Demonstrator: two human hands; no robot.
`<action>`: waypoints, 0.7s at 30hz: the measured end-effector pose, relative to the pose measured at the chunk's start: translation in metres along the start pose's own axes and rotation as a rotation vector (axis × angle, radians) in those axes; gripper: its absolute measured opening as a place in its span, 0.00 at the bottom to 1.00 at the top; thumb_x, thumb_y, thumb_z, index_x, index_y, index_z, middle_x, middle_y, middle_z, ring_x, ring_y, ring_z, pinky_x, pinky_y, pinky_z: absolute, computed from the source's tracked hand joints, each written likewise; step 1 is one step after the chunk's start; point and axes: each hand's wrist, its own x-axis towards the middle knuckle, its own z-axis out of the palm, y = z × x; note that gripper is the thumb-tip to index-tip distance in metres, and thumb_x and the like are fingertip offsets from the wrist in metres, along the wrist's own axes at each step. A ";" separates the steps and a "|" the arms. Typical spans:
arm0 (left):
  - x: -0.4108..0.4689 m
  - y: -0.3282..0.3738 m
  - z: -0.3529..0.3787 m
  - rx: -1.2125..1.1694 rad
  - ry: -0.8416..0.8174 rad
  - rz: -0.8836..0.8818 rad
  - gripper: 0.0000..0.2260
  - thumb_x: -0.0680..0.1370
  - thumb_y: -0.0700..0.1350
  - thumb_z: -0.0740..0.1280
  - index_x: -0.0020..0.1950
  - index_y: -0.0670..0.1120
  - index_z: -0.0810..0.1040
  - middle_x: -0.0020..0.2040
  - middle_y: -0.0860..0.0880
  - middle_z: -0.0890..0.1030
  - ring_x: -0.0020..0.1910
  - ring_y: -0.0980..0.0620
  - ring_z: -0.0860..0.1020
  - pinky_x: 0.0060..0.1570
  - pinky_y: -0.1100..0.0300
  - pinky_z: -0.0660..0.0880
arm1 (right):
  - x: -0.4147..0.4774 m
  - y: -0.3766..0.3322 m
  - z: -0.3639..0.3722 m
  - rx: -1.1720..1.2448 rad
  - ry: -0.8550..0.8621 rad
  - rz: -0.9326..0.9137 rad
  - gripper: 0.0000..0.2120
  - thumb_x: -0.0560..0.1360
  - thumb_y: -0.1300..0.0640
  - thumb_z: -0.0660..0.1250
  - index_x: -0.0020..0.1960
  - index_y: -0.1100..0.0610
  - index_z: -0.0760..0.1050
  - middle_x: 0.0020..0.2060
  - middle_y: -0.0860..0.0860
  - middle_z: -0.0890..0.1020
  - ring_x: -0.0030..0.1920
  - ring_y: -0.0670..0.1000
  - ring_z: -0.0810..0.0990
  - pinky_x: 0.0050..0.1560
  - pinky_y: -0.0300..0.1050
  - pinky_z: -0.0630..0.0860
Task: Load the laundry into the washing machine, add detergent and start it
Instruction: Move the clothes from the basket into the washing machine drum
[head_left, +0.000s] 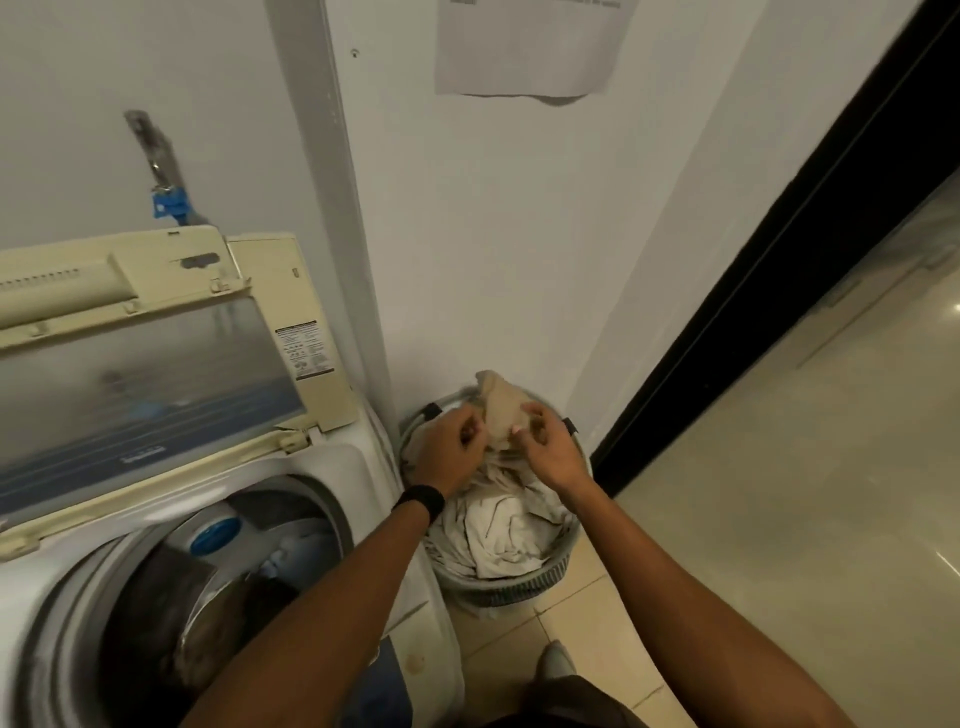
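Observation:
A top-loading washing machine (358, 457) stands at the left with its lid (156, 374) raised; dark clothes lie in the drum (171, 623). To its right, on the floor, a round grey laundry basket (524, 590) holds pale crumpled laundry (498, 540). Over the basket's far side my left hand (452, 452) and my right hand (545, 447) both grip a beige cloth (501, 410), lifted a little above the pile. A black band is on my left wrist.
A white wall with a paper notice (524, 47) rises behind the basket. A tap with a blue fitting (166, 202) sits above the machine. A dark door frame (779, 291) and glossy tiled floor (805, 519) lie to the right.

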 end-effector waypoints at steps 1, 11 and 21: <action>-0.005 0.006 -0.002 -0.045 0.011 0.041 0.07 0.78 0.42 0.67 0.40 0.45 0.74 0.34 0.50 0.76 0.34 0.50 0.75 0.35 0.55 0.71 | 0.004 0.000 0.004 0.023 0.032 -0.005 0.23 0.80 0.48 0.67 0.74 0.49 0.69 0.66 0.53 0.76 0.62 0.54 0.78 0.66 0.58 0.76; -0.027 -0.001 -0.034 -0.271 -0.044 -0.005 0.08 0.75 0.48 0.65 0.42 0.44 0.78 0.39 0.45 0.80 0.39 0.45 0.78 0.43 0.47 0.76 | 0.010 -0.031 0.020 -0.073 -0.106 -0.110 0.14 0.77 0.55 0.63 0.45 0.64 0.81 0.41 0.61 0.84 0.42 0.60 0.81 0.47 0.56 0.78; 0.009 0.020 -0.058 -0.697 -0.095 -0.284 0.20 0.74 0.45 0.76 0.65 0.51 0.78 0.57 0.45 0.85 0.57 0.45 0.83 0.57 0.48 0.81 | -0.003 -0.062 -0.004 0.163 -0.022 -0.376 0.15 0.82 0.63 0.59 0.61 0.54 0.82 0.50 0.46 0.84 0.45 0.42 0.80 0.48 0.36 0.75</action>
